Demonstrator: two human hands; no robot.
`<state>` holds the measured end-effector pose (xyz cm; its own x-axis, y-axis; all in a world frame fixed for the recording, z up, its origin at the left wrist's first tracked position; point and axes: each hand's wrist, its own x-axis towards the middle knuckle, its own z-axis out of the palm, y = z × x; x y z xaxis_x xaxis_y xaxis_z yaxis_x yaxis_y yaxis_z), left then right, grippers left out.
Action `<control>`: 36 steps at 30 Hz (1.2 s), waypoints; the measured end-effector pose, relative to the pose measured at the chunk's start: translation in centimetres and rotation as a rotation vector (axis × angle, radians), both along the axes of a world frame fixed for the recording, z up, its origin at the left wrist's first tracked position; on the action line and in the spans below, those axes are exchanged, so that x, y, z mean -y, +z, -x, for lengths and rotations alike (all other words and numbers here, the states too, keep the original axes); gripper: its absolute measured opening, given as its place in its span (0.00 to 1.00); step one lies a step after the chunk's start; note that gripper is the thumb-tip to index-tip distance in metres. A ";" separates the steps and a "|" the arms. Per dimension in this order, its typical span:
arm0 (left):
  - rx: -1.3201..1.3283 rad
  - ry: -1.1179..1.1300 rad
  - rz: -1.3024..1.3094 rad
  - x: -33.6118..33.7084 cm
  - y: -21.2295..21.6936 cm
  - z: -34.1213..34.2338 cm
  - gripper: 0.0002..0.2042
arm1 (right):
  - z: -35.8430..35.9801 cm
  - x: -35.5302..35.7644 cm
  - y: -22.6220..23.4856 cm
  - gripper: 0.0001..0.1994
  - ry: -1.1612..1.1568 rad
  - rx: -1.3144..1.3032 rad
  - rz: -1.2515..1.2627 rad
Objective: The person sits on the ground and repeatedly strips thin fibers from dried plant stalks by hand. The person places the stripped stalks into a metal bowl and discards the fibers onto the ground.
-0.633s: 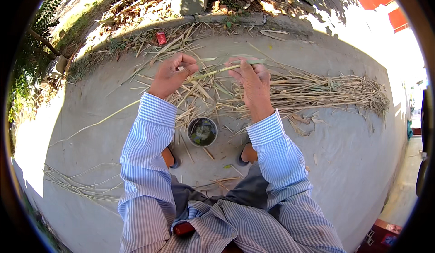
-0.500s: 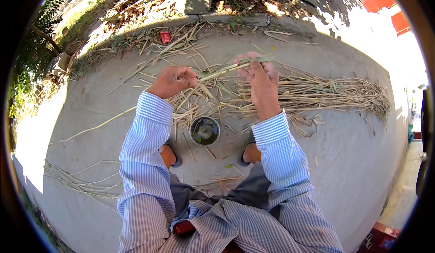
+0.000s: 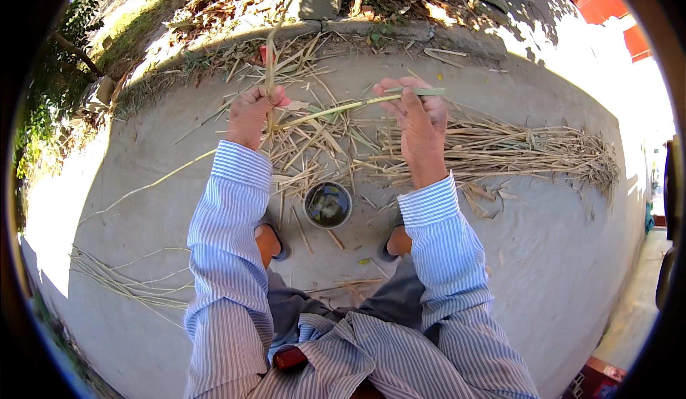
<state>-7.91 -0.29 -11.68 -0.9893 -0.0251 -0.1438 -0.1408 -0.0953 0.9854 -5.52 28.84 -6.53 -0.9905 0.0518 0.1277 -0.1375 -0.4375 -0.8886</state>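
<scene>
1. The long, thin yellow-green plant stalk (image 3: 336,110) spans nine to one o'clock; hold it steady.
2. Right hand (image 3: 420,120), two o'clock: fingers pinch it, best lightly.
3. Left hand (image 3: 251,115), ten o'clock: fingers grasp a dry tan leaf strip (image 3: 271,56); probably pull smoothly.

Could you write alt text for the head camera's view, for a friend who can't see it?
A person's right hand holds a slender yellow-green stalk while their left hand pinches a dry leafy strip, above grey ground. Below them sits a round bowl; to the right lies a bundle of dry stalks.
</scene>
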 end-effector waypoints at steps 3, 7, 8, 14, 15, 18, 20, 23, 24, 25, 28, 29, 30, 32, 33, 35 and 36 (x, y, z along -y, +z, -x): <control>-0.027 0.266 0.401 4.2 -0.1 0.4 0.15 | -0.2 -0.2 0.2 0.14 -0.018 0.039 -0.020; -0.320 0.246 1.619 4.5 -0.3 -1.3 0.16 | -0.2 -0.8 0.8 0.14 -0.011 0.090 -0.089; -0.444 0.238 1.572 3.8 0.0 -1.4 0.15 | -0.2 -0.5 0.8 0.14 0.005 0.099 -0.083; -0.287 -0.313 0.505 -6.5 3.2 -2.4 0.11 | 0.2 1.1 0.4 0.14 0.086 0.077 -0.073; -0.262 -0.325 0.488 -6.8 3.3 -2.4 0.11 | 0.2 1.2 0.4 0.14 0.070 0.089 -0.072; -0.227 -0.371 0.402 -7.0 3.3 -2.3 0.09 | 0.1 1.3 0.6 0.14 0.037 0.103 -0.099; -0.255 -0.410 0.301 -6.9 2.9 -2.3 0.09 | 0.1 1.3 0.7 0.14 0.028 0.097 -0.113; -0.288 -0.364 0.336 -7.5 2.8 -2.5 0.09 | 0.2 1.2 0.6 0.14 -0.003 0.097 -0.132; -0.351 -0.345 0.458 -7.6 2.9 -2.5 0.08 | 0.2 1.4 0.4 0.13 -0.032 0.105 -0.148; -0.413 -0.323 0.579 -7.8 3.2 -2.5 0.08 | 0.2 1.5 0.3 0.13 -0.061 0.113 -0.164; -0.592 -0.220 0.791 -8.2 3.1 -2.6 0.07 | 0.3 1.8 -0.3 0.15 -0.096 0.157 -0.168; -0.649 -0.178 0.836 -8.3 3.0 -2.7 0.06 | 0.3 1.9 -0.3 0.15 -0.118 0.170 -0.180; -0.711 -0.149 0.850 -8.4 3.0 -2.8 0.06 | 0.4 1.9 -0.3 0.15 -0.138 0.187 -0.190; -0.834 -0.089 0.875 -8.5 3.2 -2.9 0.05 | 0.3 2.0 -0.3 0.15 -0.168 0.200 -0.205; -0.840 -0.085 0.887 -8.5 3.3 -3.0 0.05 | 0.3 2.1 -0.1 0.16 -0.176 0.197 -0.209; -0.852 -0.078 0.910 -8.5 3.4 -3.0 0.06 | 0.2 2.1 0.1 0.16 -0.194 0.191 -0.219; -0.843 -0.104 0.923 -8.3 3.3 -3.0 0.06 | 0.1 2.1 0.2 0.17 -0.201 0.189 -0.226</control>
<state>-4.87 8.01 -8.33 -0.7683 0.3040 0.5633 0.5992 0.6512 0.4658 -5.66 26.69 -6.31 -0.9705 0.2396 -0.0262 -0.0250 -0.2082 -0.9778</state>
